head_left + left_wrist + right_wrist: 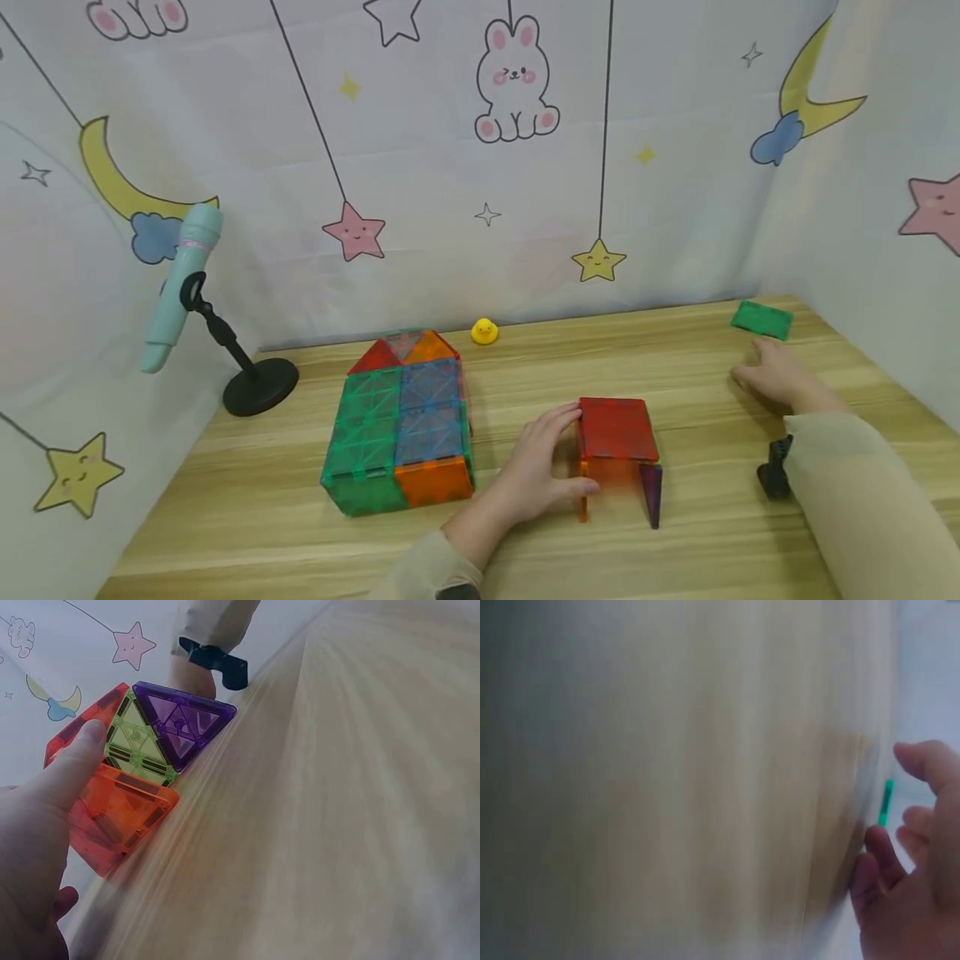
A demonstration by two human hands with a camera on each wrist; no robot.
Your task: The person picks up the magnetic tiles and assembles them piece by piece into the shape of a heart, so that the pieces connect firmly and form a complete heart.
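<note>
My left hand [525, 471] holds the left side of a small magnetic tile structure, its fingertips at the back corner and the thumb at the front. A red square tile [618, 429] forms the flat top. In the left wrist view, the thumb overlaps that top, and below it stand an orange tile [131, 802], a lime-green triangle [133, 739] and a purple triangle [180, 724]. Far to the right, my right hand [780, 379] holds nothing, with its fingers loosely bent. Just beyond its fingertips lies a green rectangular tile piece [762, 320].
A larger house-shaped block of magnetic tiles [397, 425] lies left of my left hand. Behind it are a yellow rubber duck [484, 332] and a mint microphone [183, 283] on a black stand [260, 387]. A printed cloth [450, 183] borders the wooden table [247, 517].
</note>
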